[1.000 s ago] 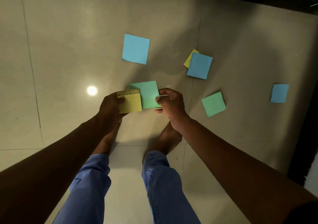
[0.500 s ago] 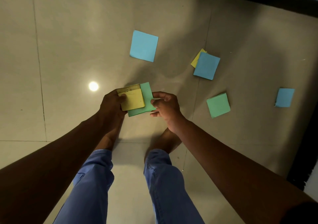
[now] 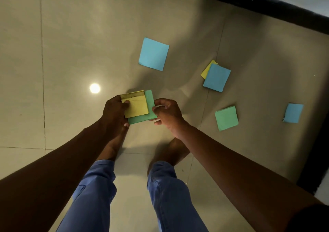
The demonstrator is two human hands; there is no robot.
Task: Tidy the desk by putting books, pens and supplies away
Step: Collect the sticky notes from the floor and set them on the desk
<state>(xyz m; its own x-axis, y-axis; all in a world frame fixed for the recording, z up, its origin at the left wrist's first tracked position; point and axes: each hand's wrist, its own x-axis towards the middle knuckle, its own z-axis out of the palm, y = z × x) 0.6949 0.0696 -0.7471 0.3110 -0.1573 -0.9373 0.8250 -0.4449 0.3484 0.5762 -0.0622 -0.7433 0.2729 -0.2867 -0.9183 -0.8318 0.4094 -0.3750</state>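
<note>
Left grip (image 3: 115, 112) holds yellow pad (image 3: 136, 106); right grip (image 3: 167, 111) pinches green note (image 3: 150, 105) beneath; loose blue note (image 3: 153, 54) on floor (image 3: 71, 44) beyond.

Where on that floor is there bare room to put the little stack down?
Bare tile lies left of the light's reflection and beyond the large blue note. The right is crowded: blue-on-yellow pair, green note, small blue note.

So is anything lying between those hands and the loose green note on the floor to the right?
Nothing visible does. Bare floor tile lies between the right hand and the green note. Both hands already hold notes, though.
</note>
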